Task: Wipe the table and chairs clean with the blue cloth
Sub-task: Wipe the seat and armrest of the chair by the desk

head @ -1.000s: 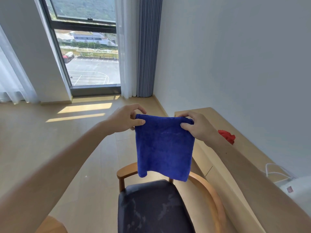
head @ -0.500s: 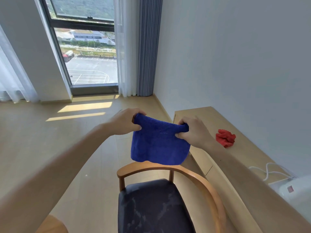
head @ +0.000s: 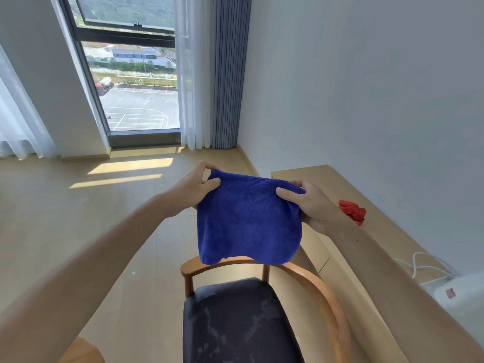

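Cloth-folding has moved on: the blue cloth [head: 248, 221], hanging full length a second ago, is now doubled to half that drop, ready for wiping. It hangs just above the chair [head: 262, 305] backrest. Left hand [head: 195, 191] and right hand [head: 311, 205] each pinch a top corner, arms outstretched.

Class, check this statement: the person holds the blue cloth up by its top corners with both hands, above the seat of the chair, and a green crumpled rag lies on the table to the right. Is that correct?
Not quite. The head view shows that the crumpled rag on the table is red, not green. The rest stands: the left hand and right hand hold the blue cloth by its top corners above the chair.
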